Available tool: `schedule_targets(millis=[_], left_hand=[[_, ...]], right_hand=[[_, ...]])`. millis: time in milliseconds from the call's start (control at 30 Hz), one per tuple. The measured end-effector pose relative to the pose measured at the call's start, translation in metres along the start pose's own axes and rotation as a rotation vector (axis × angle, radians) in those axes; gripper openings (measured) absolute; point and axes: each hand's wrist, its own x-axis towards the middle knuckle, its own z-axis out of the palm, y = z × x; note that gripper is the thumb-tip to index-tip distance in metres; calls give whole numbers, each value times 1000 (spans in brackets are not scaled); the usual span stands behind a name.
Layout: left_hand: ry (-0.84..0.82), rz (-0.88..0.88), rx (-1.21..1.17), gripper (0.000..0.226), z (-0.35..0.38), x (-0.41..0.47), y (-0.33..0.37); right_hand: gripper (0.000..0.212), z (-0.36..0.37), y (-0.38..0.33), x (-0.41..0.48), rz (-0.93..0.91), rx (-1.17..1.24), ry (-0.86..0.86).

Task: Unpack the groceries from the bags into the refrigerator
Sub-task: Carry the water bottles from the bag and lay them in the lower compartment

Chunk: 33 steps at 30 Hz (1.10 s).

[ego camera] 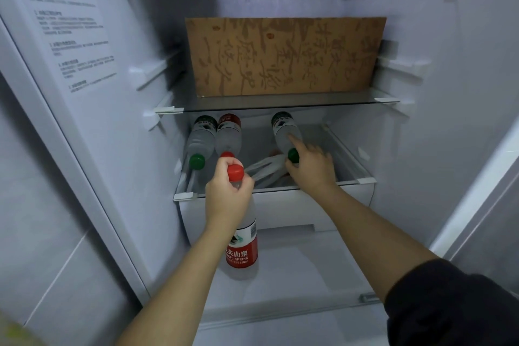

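Observation:
My left hand [226, 196] grips the neck of a red-capped water bottle [242, 247] with a red label, holding it upright in front of the open refrigerator's lower glass shelf [365, 180]. My right hand [310, 164] reaches onto that shelf and holds a green-capped bottle [285, 132] just below its cap, index finger stretched along its side. Two more bottles stand at the shelf's left: one green-capped [200, 143], one red-capped [229, 136]. Another clear bottle [265, 168] lies on its side between my hands.
A brown cardboard sheet [283, 56] stands on the upper glass shelf [280, 105] against the back wall. A white drawer front [295, 211] sits under the lower shelf. The fridge's left wall carries a printed label [70, 22]. The right side of the lower shelf holds nothing.

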Motion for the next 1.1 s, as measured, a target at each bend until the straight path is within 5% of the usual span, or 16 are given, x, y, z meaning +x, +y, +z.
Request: schedule_targets(millis=[367, 733, 1100], left_hand=[[9, -109, 69, 16, -5, 4, 9], [173, 534, -297, 11, -48, 22, 126], [76, 688, -147, 20, 7, 33, 73]], right_hand=[[62, 1, 3, 1, 53, 68, -54], [64, 0, 2, -2, 60, 103, -47], [64, -3, 1, -1, 87, 94, -51]])
